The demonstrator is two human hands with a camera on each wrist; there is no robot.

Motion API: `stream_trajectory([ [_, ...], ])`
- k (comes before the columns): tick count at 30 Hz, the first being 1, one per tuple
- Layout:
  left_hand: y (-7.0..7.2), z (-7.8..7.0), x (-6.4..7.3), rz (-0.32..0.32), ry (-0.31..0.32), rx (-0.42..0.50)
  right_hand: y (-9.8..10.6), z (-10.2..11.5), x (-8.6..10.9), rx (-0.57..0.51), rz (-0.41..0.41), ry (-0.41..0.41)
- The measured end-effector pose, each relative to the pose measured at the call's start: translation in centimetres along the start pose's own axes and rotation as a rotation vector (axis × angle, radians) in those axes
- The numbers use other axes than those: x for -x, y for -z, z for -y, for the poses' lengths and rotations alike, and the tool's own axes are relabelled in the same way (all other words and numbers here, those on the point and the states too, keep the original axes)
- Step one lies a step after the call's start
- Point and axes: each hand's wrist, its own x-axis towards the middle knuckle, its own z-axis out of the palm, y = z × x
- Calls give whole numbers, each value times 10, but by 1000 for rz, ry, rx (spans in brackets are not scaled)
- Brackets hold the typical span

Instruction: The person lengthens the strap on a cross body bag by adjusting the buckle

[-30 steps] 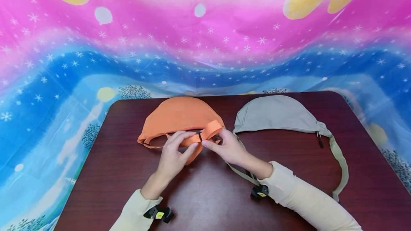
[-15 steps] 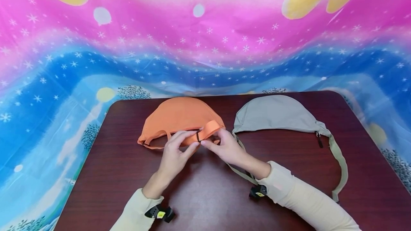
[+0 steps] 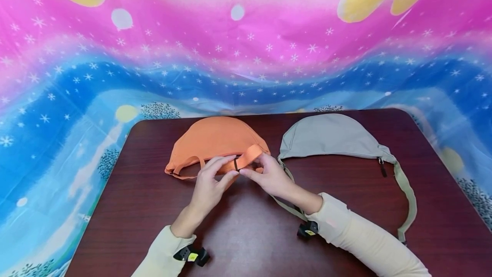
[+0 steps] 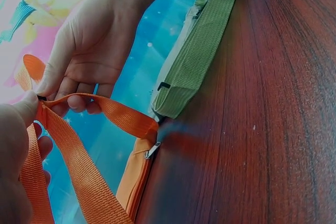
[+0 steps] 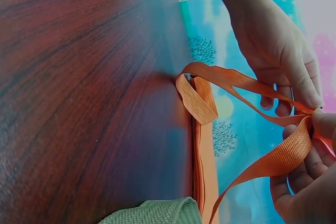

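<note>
An orange waist bag (image 3: 219, 137) lies at the table's back left, its webbing strap (image 3: 250, 154) lifted in front of it. My left hand (image 3: 209, 185) pinches the strap between thumb and fingers, beside a small black strap slider (image 3: 236, 165). From the other side, my right hand (image 3: 273, 178) pinches the strap close to the slider, and a loop of webbing rises over its fingers. In the left wrist view, thumbtips of both hands meet near the slider, with orange webbing (image 4: 79, 166) hanging below. The right wrist view shows the strap (image 5: 273, 158) running down from my fingers.
To the right lies a grey waist bag (image 3: 330, 137) with a dark zipper pull (image 3: 382, 168). Its greenish strap (image 3: 410, 200) curls forward on the right; another length passes beneath my right wrist. The dark red wooden table (image 3: 246, 243) meets a printed cloth backdrop (image 3: 238, 67) behind.
The slider and both hands' fingertips have shifted slightly left. A strap length that hung below the left fingers is now mostly hidden, and the strap left of that hand bows up higher.
</note>
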Motion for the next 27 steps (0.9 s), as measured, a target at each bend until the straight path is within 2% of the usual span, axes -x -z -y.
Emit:
stream_trajectory([
  [13, 2, -1, -1, 26, 1, -46, 8, 2, 2, 59, 13, 13],
  [19, 8, -1, -3, 44, 2, -90, 25, 6, -1, 64, 36, 79],
  [27, 11, -3, -7, 61, -81, -156, 42, 27, -8, 185, 59, 217],
])
